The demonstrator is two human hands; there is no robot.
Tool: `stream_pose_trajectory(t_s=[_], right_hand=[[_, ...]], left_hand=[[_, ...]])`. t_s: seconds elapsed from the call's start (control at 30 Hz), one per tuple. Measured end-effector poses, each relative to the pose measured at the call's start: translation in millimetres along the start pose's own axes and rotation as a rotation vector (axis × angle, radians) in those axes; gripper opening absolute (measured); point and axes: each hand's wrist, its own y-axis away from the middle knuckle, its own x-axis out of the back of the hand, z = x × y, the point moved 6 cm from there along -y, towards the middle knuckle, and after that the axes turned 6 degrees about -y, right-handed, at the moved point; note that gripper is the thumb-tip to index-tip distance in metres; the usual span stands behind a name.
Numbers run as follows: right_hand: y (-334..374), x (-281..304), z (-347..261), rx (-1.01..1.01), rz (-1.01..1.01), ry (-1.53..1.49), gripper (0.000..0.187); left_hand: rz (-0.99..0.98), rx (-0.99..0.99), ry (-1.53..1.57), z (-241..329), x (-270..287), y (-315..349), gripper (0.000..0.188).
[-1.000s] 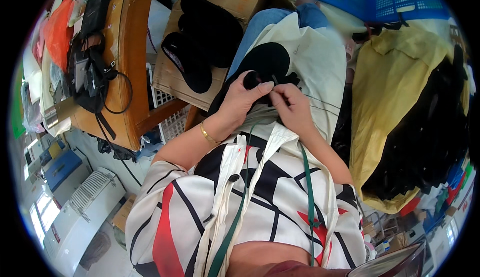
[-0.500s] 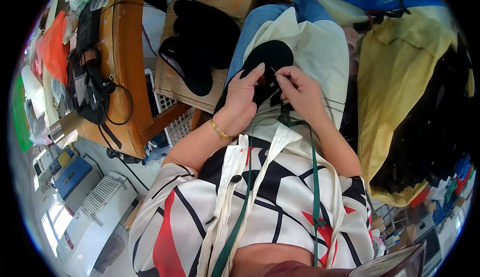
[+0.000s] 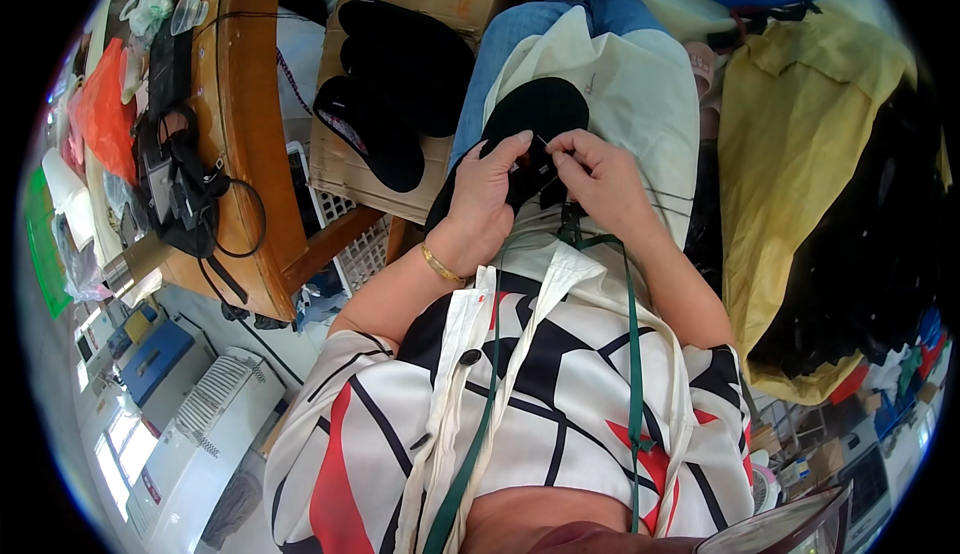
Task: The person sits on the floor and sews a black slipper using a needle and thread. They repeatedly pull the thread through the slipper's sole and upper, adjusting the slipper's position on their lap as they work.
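A black slipper (image 3: 548,102) lies over the pale apron (image 3: 640,89) on my lap. My left hand (image 3: 483,192) is closed round the slipper's side, with its thumb pressed on top. From the right, my right hand (image 3: 598,176) pinches a thin, shiny needle (image 3: 543,140) at the slipper's opening. A small pale tag shows on the black cloth beside those fingers. My left palm and fingers hide part of the slipper. Whether the needle has gone into the cloth I cannot tell.
Several black slippers (image 3: 372,134) lie on a cardboard box (image 3: 335,159) to the left of my lap. Farther left stands a wooden table (image 3: 240,84) with a black bag (image 3: 180,184) on it. At right, a yellow sack (image 3: 775,174) holds black items.
My right hand has shifted slightly left, its fingertips still pinched by the slipper's opening. The left hand keeps its hold. The whole view has turned a little.
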Motion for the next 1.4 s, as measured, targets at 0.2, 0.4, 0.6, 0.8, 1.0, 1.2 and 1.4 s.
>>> stream_pose_trajectory(t_s=[0.2, 0.4, 0.6, 0.8, 1.0, 1.2, 1.4], right_hand=[[0, 4, -6, -0.076, -0.051, -0.034, 0.012], [5, 2, -3, -0.043, -0.031, -0.068, 0.01], [12, 2, 5, 0.02, -0.023, -0.066, 0.011], [16, 2, 7, 0.069, -0.01, -0.054, 0.012], [19, -2, 8, 0.182, 0.057, 0.008, 0.012], [16, -8, 5, 0.155, 0.168, 0.059, 0.013], [3, -3, -9, -0.09, 0.048, -0.121, 0.017]], left_hand=[[-0.003, -0.089, -0.078, 1, -3, 7, 0.015], [-0.04, -0.16, -0.125, 2, -13, 23, 0.024], [-0.035, -0.133, -0.147, 4, -16, 23, 0.015], [-0.019, -0.074, -0.165, 2, -12, 19, 0.017], [-0.026, -0.017, -0.136, -1, -8, 14, 0.013], [-0.091, -0.062, -0.16, -2, -7, 8, 0.01], [-0.165, -0.116, -0.229, -3, -20, 19, 0.012]])
